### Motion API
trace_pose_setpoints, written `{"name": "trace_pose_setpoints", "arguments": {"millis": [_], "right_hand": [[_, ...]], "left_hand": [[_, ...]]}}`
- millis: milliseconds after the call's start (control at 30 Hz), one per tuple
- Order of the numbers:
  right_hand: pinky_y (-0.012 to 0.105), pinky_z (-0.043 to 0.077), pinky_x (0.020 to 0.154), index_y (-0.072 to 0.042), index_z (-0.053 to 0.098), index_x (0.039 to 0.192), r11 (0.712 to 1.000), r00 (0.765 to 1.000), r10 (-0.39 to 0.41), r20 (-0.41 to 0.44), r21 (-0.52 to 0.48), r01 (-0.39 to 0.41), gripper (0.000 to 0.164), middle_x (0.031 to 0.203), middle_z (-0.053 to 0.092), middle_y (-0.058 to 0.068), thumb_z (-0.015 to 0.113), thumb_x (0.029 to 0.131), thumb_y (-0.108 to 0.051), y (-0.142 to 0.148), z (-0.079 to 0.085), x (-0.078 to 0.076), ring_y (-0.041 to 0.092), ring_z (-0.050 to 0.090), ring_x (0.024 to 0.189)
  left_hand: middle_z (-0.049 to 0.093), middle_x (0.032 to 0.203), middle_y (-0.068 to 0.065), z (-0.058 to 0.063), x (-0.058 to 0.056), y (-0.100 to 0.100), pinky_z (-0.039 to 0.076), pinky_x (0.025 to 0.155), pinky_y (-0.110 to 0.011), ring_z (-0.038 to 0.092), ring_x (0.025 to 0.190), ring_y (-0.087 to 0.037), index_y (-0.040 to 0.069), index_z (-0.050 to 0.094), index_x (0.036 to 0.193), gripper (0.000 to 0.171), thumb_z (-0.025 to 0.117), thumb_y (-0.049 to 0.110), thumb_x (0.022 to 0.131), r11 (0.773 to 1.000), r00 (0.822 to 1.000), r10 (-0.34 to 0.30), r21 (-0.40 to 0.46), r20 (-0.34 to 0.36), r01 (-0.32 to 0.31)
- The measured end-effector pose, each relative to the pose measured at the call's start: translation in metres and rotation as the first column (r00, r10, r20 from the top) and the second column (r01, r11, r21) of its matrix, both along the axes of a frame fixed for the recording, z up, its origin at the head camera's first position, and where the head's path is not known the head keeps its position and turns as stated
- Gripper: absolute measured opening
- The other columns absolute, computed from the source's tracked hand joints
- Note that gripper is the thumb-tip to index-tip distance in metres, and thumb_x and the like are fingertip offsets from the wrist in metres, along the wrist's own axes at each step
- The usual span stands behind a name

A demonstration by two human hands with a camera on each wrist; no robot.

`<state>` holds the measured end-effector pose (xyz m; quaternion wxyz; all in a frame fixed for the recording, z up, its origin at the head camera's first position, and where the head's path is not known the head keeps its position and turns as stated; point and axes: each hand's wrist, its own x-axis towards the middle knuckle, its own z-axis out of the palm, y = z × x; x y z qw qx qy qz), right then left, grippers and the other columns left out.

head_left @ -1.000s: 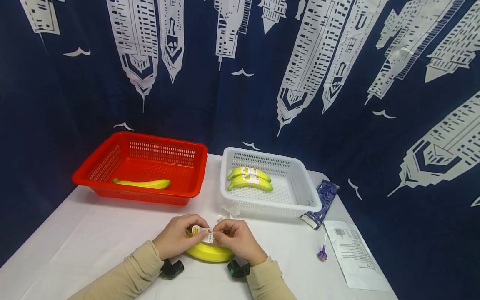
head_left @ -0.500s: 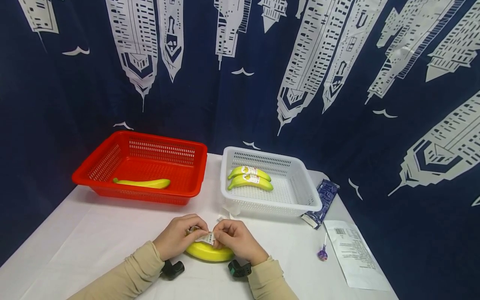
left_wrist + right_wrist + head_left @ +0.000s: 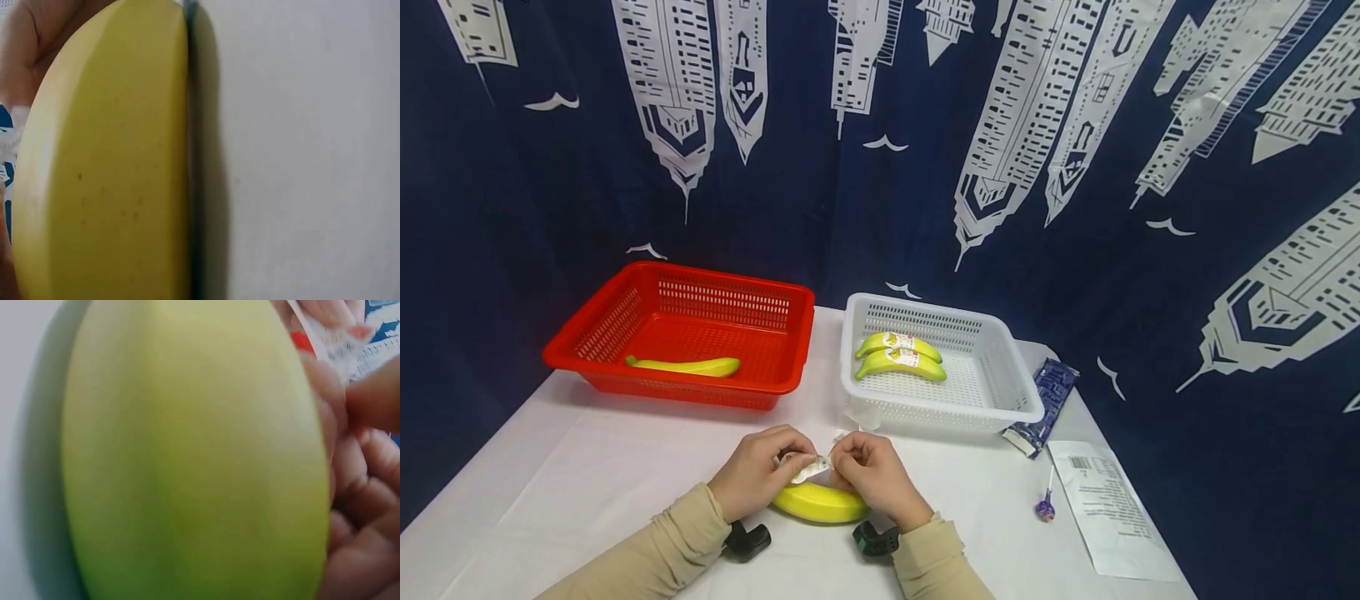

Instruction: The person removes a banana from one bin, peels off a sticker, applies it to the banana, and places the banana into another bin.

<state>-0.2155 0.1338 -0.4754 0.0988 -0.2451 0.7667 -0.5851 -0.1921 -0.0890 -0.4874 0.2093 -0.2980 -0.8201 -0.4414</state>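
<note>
Well in from the far edge of the table (image 3: 617,475), the banana (image 3: 820,504) lay between your wrists. Your left hand (image 3: 760,471) and right hand (image 3: 876,475) each pinched the crumpled label (image 3: 808,470), which probably wanted light, even tension lest it tear.

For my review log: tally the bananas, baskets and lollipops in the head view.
Bananas: 4 (1 in the red basket, 2 in the white basket, 1 by the left hand and right hand)
Baskets: 2
Lollipop: 1
Total: 7
</note>
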Motion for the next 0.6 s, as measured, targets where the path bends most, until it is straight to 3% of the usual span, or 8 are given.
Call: {"name": "trace_pose_setpoints", "arguments": {"millis": [167,300,433,500,600], "right_hand": [[0.018,0.043,0.051,0.005,0.067,0.091,0.991,0.991,-0.131,-0.03,0.032,0.132,0.013,0.073,0.067,0.021,0.061,0.098,-0.004,-0.007,-0.002,0.002,0.006,0.053,0.056],[0.02,0.045,0.05,0.001,0.068,0.092,0.979,0.979,-0.186,-0.077,0.072,0.192,0.012,0.072,0.069,0.013,0.062,0.098,-0.007,-0.008,-0.003,0.002,0.005,0.054,0.055],[0.021,0.045,0.049,-0.001,0.069,0.092,0.948,0.947,-0.278,-0.159,0.111,0.297,0.012,0.071,0.068,0.006,0.059,0.098,-0.004,-0.001,-0.002,-0.002,0.006,0.055,0.056],[0.02,0.045,0.051,0.0,0.07,0.092,0.946,0.944,-0.292,-0.156,0.1,0.309,0.012,0.072,0.069,0.008,0.06,0.098,-0.003,0.004,-0.001,-0.004,0.007,0.057,0.059],[0.02,0.047,0.056,0.002,0.073,0.098,0.975,0.974,-0.212,-0.082,0.046,0.216,0.012,0.078,0.071,0.016,0.062,0.099,-0.002,0.008,0.001,-0.003,0.011,0.061,0.065]], "left_hand": [[0.065,0.088,0.017,-0.003,-0.001,0.003,0.052,0.068,-0.022,0.056,0.077,0.001,0.023,0.07,0.094,0.017,0.081,0.011,0.089,0.999,0.999,0.051,0.008,-0.003,-0.051],[0.067,0.089,0.015,-0.001,-0.001,0.005,0.053,0.07,-0.023,0.058,0.078,0.001,0.02,0.071,0.095,0.015,0.079,0.009,0.09,0.998,0.998,0.067,0.007,-0.015,-0.067],[0.071,0.089,0.013,0.003,-0.001,0.002,0.05,0.066,-0.023,0.058,0.077,0.0,0.019,0.071,0.093,0.015,0.08,0.008,0.089,0.991,0.992,0.122,0.056,-0.024,-0.12],[0.071,0.087,0.014,0.005,-0.002,0.0,0.046,0.063,-0.023,0.055,0.073,-0.001,0.02,0.073,0.092,0.017,0.081,0.006,0.087,0.986,0.989,0.147,0.089,-0.018,-0.145],[0.069,0.085,0.016,0.006,-0.004,-0.001,0.043,0.061,-0.021,0.049,0.069,-0.001,0.021,0.073,0.091,0.018,0.082,0.006,0.086,0.987,0.991,0.131,0.089,0.003,-0.131]]}}
